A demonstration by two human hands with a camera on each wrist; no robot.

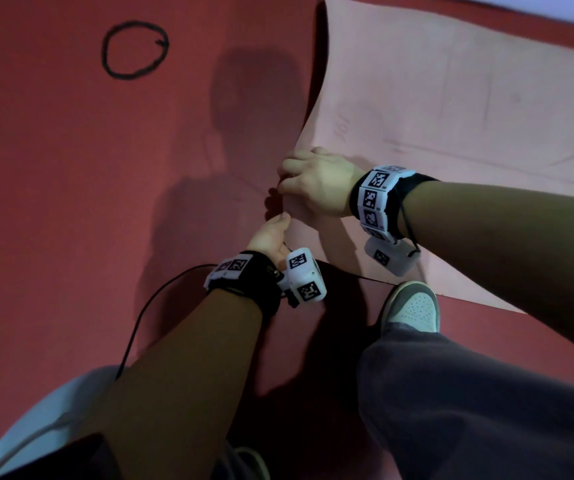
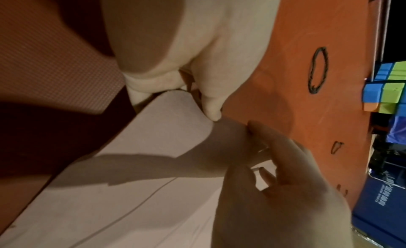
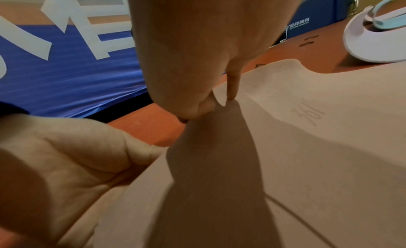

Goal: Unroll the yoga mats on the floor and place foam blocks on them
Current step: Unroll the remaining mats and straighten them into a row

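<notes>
A pale pink yoga mat (image 1: 452, 109) lies spread over the red floor (image 1: 53, 202) at the right, and its near left corner is lifted. My left hand (image 1: 273, 230) pinches that corner from below, thumb on the mat's edge (image 2: 211, 120). Just beyond it my right hand (image 1: 299, 178) grips the same edge, fingers curled over it and bunching the mat (image 3: 197, 116). Several blue, green and orange foam blocks (image 2: 393, 94) stand stacked at the far edge of the red floor, well away from both hands.
A black circle (image 1: 135, 50) is drawn on the floor to the far left. My white shoe (image 1: 412, 306) stands at the mat's near edge. A black cable (image 1: 147, 306) trails from my left wrist. A white visor (image 3: 373, 40) lies beyond the mat, and blue padding (image 3: 66, 69) borders the floor.
</notes>
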